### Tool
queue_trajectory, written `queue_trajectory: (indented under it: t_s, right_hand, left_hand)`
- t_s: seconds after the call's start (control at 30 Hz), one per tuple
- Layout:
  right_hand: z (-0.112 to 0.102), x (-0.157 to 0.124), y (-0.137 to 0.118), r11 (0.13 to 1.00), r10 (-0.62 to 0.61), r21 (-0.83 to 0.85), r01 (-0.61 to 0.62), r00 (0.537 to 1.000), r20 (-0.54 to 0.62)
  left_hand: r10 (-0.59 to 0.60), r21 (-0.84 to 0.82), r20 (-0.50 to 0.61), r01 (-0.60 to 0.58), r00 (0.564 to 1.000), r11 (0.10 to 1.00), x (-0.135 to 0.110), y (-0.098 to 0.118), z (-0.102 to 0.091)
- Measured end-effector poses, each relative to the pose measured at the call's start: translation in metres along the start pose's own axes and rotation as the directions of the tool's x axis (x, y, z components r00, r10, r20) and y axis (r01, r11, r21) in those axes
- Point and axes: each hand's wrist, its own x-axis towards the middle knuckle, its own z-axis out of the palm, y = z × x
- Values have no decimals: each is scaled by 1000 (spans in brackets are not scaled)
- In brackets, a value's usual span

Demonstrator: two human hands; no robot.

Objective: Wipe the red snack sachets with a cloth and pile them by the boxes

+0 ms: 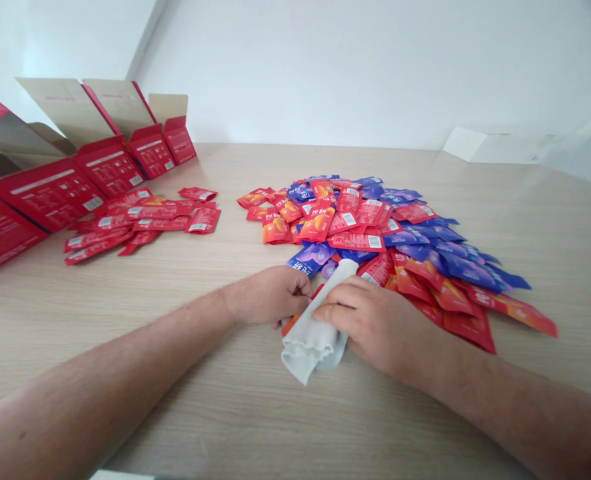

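My right hand point(370, 317) grips a folded white cloth point(311, 333), its thumb and fingers closed over the upper side. Under the cloth's left edge shows part of a red and orange sachet point(289, 325). My left hand point(274, 297) has its fingers curled closed at that sachet's edge and holds it against the cloth. Just beyond both hands lies a large heap of sachets, some red with orange fruit pictures point(318, 222), others blue and purple point(468, 267). How much of the held sachet the cloth covers is hidden.
A row of open red cartons point(108, 167) with raised flaps stands at the left on the wooden table point(215, 413). Before them lies a smaller pile of red sachets point(150, 217). A white box-like object point(495, 147) is at the back right, near the wall.
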Motion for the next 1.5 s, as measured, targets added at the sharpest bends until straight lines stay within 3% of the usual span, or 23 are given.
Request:
queue_trajectory:
  t_s: [0.17, 0.33, 0.5, 0.67, 0.83, 1.0, 1.17, 1.33, 1.5]
  right_hand:
    - [0, 1, -4, 994, -106, 44, 104, 993, 43]
    - [-1, 3, -1, 1000, 14, 17, -14, 1000, 5]
    - [-1, 2, 1, 993, -105, 62, 103, 994, 37]
    - [0, 2, 4, 999, 4, 32, -4, 1000, 1]
    - [0, 3, 0, 994, -100, 55, 99, 995, 12]
    - [1, 3, 0, 999, 22, 28, -21, 1000, -12]
    - [-1, 2, -2, 994, -89, 68, 87, 996, 27]
    - [1, 1, 1, 999, 42, 35, -42, 999, 0]
    - [0, 1, -2, 997, -61, 56, 60, 998, 19]
  left_hand:
    - [6, 25, 1, -6, 1000, 1000, 0, 0, 0]
    - [10, -1, 18, -10, 1000, 1000, -2, 0, -1]
    - [22, 26, 11, -23, 1000, 999, -1, 1, -2]
    - [-6, 12, 17, 6, 1000, 1000, 0, 1, -1]
    - [10, 30, 2, -10, 1000, 999, -1, 0, -1]
    - [-3, 25, 2, 3, 1000, 1000, -1, -2, 0]
    - [19, 45, -2, -19, 1000, 999, 0, -1, -1]
    - [0, 25, 9, 0, 1000, 1000, 0, -1, 1]
    - [22, 34, -4, -21, 1000, 999, 1, -2, 0]
